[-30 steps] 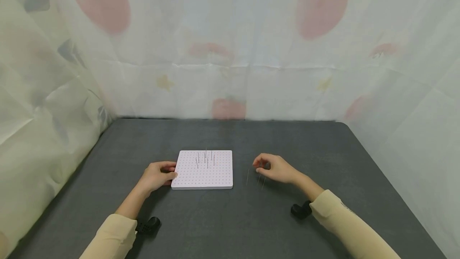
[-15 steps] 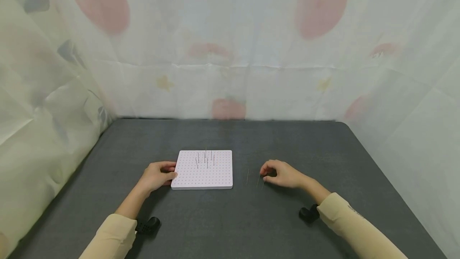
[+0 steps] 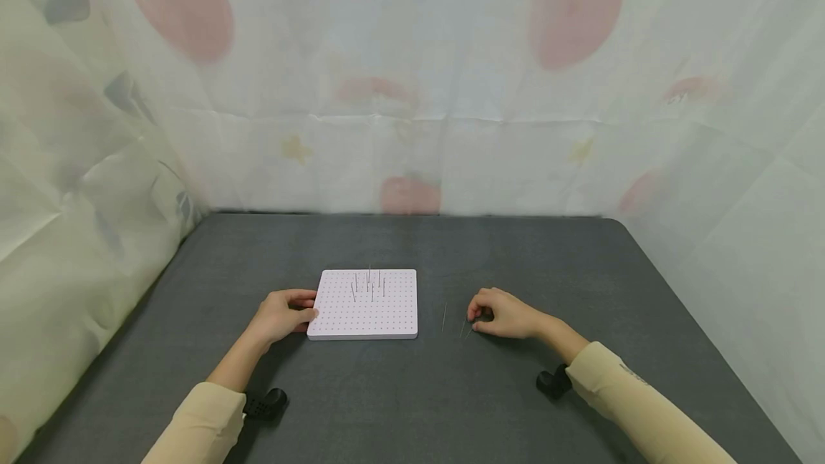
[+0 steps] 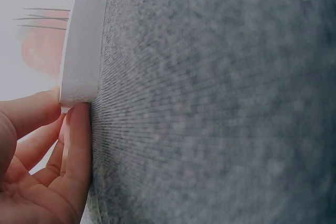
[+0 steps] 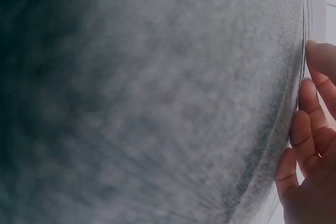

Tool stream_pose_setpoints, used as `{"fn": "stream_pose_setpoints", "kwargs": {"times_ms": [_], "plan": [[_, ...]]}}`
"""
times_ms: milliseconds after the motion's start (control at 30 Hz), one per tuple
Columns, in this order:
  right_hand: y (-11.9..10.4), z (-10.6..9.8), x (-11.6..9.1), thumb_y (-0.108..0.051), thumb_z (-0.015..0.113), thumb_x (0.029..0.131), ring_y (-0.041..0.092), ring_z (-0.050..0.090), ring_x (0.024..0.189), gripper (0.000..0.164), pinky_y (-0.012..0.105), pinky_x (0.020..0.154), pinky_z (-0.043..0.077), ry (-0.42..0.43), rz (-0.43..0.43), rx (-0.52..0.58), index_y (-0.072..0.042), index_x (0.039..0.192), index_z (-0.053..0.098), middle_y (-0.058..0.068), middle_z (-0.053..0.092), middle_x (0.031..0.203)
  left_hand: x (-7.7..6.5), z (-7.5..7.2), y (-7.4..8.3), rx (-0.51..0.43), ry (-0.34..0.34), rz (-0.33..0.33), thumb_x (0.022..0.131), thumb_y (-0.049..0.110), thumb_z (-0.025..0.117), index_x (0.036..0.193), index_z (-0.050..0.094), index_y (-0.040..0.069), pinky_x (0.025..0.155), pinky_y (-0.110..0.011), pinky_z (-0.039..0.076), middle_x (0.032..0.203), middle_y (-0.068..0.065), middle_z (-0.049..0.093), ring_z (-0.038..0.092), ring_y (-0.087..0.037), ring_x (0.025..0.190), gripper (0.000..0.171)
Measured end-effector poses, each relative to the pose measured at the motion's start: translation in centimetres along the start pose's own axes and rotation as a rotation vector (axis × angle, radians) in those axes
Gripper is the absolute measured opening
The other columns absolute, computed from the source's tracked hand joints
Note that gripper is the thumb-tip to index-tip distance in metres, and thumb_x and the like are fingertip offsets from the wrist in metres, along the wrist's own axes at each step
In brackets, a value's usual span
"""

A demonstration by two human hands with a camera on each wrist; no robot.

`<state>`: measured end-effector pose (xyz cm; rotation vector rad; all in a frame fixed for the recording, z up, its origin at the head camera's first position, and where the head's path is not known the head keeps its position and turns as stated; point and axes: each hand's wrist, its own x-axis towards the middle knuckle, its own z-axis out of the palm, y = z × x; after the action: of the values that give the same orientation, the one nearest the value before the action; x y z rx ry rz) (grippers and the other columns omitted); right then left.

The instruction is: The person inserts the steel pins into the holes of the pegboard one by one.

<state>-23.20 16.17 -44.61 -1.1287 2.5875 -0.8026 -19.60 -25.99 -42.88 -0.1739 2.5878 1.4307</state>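
Observation:
A white pegboard point(image 3: 367, 317) with rows of small holes lies on the dark table, several thin metal needles point(image 3: 372, 292) standing in its far half. My left hand point(image 3: 277, 317) grips the board's left edge, thumb on the top corner and fingers against the side, as the left wrist view shows at the board's side wall point(image 4: 84, 45). To the right, loose needles point(image 3: 444, 317) lie on the table. My right hand point(image 3: 505, 313) has its fingertips down at the rightmost one, fingers bent. In the right wrist view the thumb point(image 5: 320, 59) and index fingertip are apart, beside thin needles.
The dark grey table point(image 3: 412, 399) runs back to a pale curtain point(image 3: 483, 163) printed with fruit. More curtain point(image 3: 90, 235) hangs along the left side. A black wrist device point(image 3: 267, 403) sits under each sleeve.
My right hand has moved right and slightly down to the rightmost loose needle, which now lies at a different angle. My left hand and the board have stayed put.

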Motion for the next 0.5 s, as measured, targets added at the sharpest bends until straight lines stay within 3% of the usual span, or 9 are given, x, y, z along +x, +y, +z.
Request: {"fn": "stream_pose_setpoints", "kwargs": {"times_ms": [500], "plan": [[0.53,0.16,0.4,-0.025,0.063,0.088,0.009,0.044,0.078,0.005,0.024,0.07,0.038,0.006,-0.048,-0.032,-0.024,0.084,0.062,-0.011,0.052,0.087,-0.1,0.05,0.08,0.015,0.009,-0.006,0.083,0.006,0.066,0.123,0.055,-0.003,0.067,-0.031,0.056,0.108,-0.017,0.059,0.062,-0.016,0.082,0.043]]}}
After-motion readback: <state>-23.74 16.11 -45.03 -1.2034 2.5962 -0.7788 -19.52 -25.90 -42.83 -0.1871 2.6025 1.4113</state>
